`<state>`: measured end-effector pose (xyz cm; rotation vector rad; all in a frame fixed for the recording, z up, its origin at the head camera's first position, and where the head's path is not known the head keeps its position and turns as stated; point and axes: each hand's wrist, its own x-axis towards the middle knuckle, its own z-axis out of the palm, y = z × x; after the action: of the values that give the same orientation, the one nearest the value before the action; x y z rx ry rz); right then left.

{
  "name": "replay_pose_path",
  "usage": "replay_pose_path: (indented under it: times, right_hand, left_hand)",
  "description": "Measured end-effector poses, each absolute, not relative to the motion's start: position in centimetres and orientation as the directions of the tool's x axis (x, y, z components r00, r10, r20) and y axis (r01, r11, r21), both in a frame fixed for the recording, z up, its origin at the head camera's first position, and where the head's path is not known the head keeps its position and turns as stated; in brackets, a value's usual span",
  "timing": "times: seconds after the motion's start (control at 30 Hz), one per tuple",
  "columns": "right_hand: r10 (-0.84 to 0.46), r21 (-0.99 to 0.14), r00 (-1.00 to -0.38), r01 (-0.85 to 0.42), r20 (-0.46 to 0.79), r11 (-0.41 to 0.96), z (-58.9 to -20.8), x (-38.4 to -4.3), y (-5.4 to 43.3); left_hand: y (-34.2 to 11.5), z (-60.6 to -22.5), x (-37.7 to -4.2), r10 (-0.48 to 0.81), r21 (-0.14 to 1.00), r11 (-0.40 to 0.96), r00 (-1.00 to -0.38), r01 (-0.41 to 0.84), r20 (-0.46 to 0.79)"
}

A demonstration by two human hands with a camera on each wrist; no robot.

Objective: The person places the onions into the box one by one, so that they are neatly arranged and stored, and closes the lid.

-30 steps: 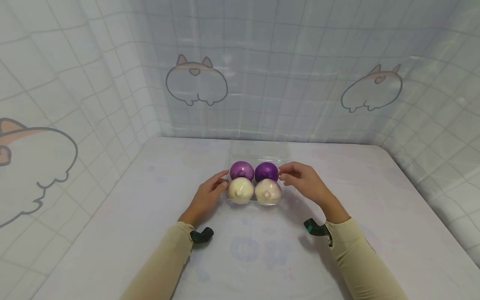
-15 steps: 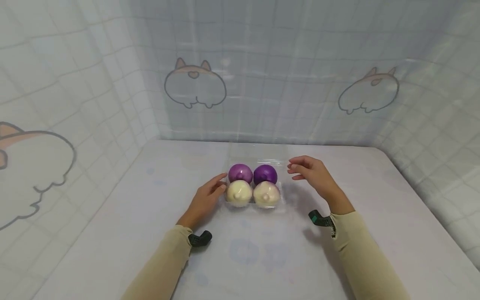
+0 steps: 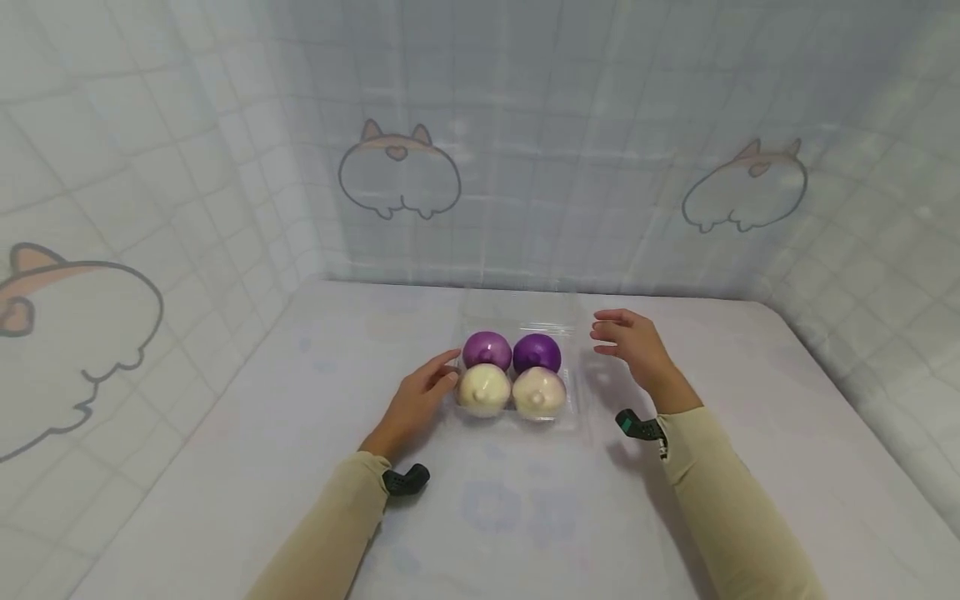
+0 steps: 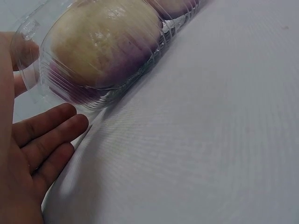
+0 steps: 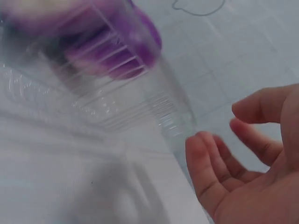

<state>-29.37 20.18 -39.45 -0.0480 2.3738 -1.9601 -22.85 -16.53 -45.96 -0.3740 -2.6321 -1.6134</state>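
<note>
Several round onions sit in a clear plastic clamshell box in the head view. At the back are a light purple onion [image 3: 487, 350] and a dark purple onion [image 3: 537, 353]; in front, a cream onion [image 3: 483, 390] and a cream onion with a purplish tinge [image 3: 539, 393]. The box's transparent lid [image 3: 517, 307] lies folded back behind them. My left hand [image 3: 417, 400] is at the box's left side, its fingers fairly straight beside the clear wall [image 4: 100, 95]. Off to the right of the box, my right hand [image 3: 637, 350] hovers with loosely bent fingers, holding nothing.
A white cloth-covered table [image 3: 495, 517] lies under the box. Pale grid-patterned curtains [image 3: 562, 167] with cartoon animal drawings surround it at the back and both sides. A dark wrist mount [image 3: 406, 480] is strapped at the left cuff, another [image 3: 640, 425] at the right.
My right hand has drawn away from the box's right side, moving right and slightly back. My left hand stays at the left side, and the onions keep their places.
</note>
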Motion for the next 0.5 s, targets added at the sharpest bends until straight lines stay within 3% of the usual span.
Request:
replay_pose_path:
  times: [0.17, 0.5]
  right_hand:
    - [-0.040, -0.973, -0.992, 0.109, -0.119, 0.203, -39.9, -30.2, 19.7]
    - [-0.136, -0.972, -0.971, 0.172, -0.194, 0.159, -40.2, -31.9, 18.6]
  left_hand:
    - [-16.4, -46.1, -22.7, 0.190, 0.875, 0.429, -0.970, 0.223, 0.154]
    - [-16.5, -45.8, -22.8, 0.182, 0.869, 0.438, -0.970, 0.229, 0.164]
